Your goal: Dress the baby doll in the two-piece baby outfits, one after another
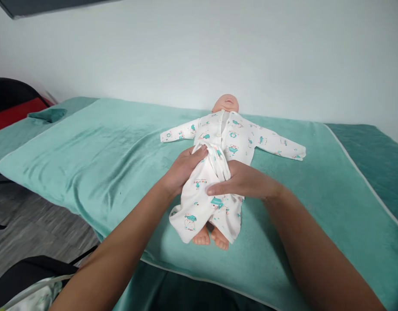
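A baby doll [225, 103] lies on its back on a teal blanket [105, 160], head toward the wall. It wears a white printed romper [231, 136] with both sleeves spread sideways and bare feet sticking out at the bottom. My left hand [182, 168] pinches a bunched fold of the romper cloth at the doll's waist. My right hand [242, 180] lies over the doll's hip on the other side, fingers curled round the same gathered cloth.
The blanket covers a padded table against a white wall. A folded teal cloth [48, 115] lies at the far left beside a black and red chair [11, 103]. Grey floor shows on the left; a black bag [27, 272] sits at lower left.
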`<state>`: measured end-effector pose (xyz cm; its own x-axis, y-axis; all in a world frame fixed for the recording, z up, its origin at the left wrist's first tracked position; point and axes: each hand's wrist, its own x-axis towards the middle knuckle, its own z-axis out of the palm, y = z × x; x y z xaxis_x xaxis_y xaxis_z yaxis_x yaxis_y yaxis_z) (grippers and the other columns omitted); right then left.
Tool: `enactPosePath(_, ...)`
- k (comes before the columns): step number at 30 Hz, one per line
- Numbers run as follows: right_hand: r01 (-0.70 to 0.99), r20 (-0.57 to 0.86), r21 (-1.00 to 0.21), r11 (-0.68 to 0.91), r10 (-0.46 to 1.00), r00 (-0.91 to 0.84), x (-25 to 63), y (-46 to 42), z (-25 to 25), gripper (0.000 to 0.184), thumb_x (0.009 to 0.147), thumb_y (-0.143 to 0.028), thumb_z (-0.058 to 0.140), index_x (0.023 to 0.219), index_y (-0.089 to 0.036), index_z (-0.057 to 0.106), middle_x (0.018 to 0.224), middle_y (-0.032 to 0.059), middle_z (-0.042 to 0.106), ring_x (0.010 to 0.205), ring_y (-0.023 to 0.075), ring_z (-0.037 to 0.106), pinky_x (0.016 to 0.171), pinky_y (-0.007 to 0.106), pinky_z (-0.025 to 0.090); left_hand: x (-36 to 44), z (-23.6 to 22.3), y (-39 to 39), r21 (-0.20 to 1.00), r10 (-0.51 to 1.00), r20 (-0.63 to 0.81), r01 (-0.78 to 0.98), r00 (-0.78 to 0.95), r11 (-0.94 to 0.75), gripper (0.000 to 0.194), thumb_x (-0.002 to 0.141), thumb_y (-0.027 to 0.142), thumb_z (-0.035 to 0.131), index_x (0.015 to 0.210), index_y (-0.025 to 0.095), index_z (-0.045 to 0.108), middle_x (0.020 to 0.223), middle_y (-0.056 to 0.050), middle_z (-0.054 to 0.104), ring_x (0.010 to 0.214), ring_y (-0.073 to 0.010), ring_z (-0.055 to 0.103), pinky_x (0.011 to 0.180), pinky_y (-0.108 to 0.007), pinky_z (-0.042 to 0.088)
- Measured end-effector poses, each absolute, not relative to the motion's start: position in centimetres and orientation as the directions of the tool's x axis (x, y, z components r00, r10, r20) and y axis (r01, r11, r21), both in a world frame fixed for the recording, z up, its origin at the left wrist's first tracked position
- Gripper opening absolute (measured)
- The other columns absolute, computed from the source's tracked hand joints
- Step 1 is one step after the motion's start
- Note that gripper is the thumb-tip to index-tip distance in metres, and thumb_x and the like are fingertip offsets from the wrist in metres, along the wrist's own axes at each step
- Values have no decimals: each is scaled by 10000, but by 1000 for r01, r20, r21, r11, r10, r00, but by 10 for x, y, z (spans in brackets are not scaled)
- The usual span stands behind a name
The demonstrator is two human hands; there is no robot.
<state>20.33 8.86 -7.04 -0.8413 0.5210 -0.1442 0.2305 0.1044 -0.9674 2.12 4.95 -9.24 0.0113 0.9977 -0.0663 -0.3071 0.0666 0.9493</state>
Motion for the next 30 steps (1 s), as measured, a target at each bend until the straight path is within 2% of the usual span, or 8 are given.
enactPosePath(6, -15, 24, -1000, 19, 728, -685, 200, 86, -80, 339, 796, -407, 787, 1026, -167, 723, 971, 49, 746, 831, 191, 664, 730, 305, 516, 15, -83, 39, 989, 988, -50, -130, 147, 70, 442, 815, 591, 724, 829, 150, 689, 766, -42, 684, 659, -148, 608, 598, -258, 464)
enactPosePath(10, 56, 50, -993, 107, 784, -619, 198, 85, -79, 311, 821, -410, 741, 1009, -164, 707, 913, 38, 721, 799, 184, 633, 697, 294, 477, 19, -82, 20, 987, 986, -72, -132, 153, 92, 395, 806, 529, 761, 798, 144, 671, 701, -19, 642, 589, -117, 546, 553, -240, 413)
enactPosePath(13, 170, 62, -958, 231, 745, -664, 198, 84, -73, 213, 839, -365, 682, 911, -167, 711, 883, 22, 712, 810, 186, 628, 709, 290, 460, 34, -82, -10, 967, 994, -112, -229, 6, 111, 392, 847, 504, 722, 714, 155, 604, 599, 9, 566, 530, -105, 488, 511, -233, 362)
enactPosePath(16, 310, 14, -888, 341, 692, -722, 198, 82, -67, 140, 802, -302, 672, 832, -173, 719, 852, 3, 713, 810, 182, 629, 700, 278, 433, 53, -80, -49, 914, 976, -203, -374, -79, 160, 300, 898, 427, 671, 761, 167, 614, 621, 10, 576, 545, -110, 500, 533, -234, 392)
enactPosePath(19, 405, -48, -804, 436, 631, -774, 197, 80, -64, 107, 770, -281, 692, 778, -182, 731, 791, -11, 713, 786, 173, 632, 677, 270, 404, 69, -76, -84, 848, 933, -295, -506, -205, 157, 179, 878, 337, 690, 946, 173, 706, 786, -23, 670, 685, -143, 592, 649, -252, 473)
enactPosePath(22, 428, -87, -737, 523, 555, -827, 197, 78, -61, 99, 772, -243, 684, 812, -203, 765, 833, -16, 742, 797, 160, 643, 691, 267, 398, 78, -74, -105, 768, 880, -403, -617, -253, 174, 286, 835, 337, 730, 1074, 179, 738, 945, -71, 737, 845, -215, 672, 756, -302, 521)
enactPosePath(25, 435, -100, -676, 595, 510, -854, 198, 75, -59, 93, 782, -243, 689, 820, -224, 772, 880, -25, 759, 809, 152, 648, 701, 265, 395, 84, -77, -114, 708, 813, -497, -684, -302, 179, 323, 772, 334, 791, 1052, 174, 759, 1017, -93, 757, 940, -260, 698, 834, -344, 541)
enactPosePath(30, 459, -90, -550, 697, 497, -863, 198, 71, -60, 76, 774, -255, 693, 783, -227, 763, 885, -23, 764, 807, 159, 642, 684, 277, 375, 104, -99, -124, 682, 772, -518, -723, -369, 112, 332, 706, 363, 847, 956, 162, 762, 908, -96, 755, 912, -267, 712, 828, -353, 548)
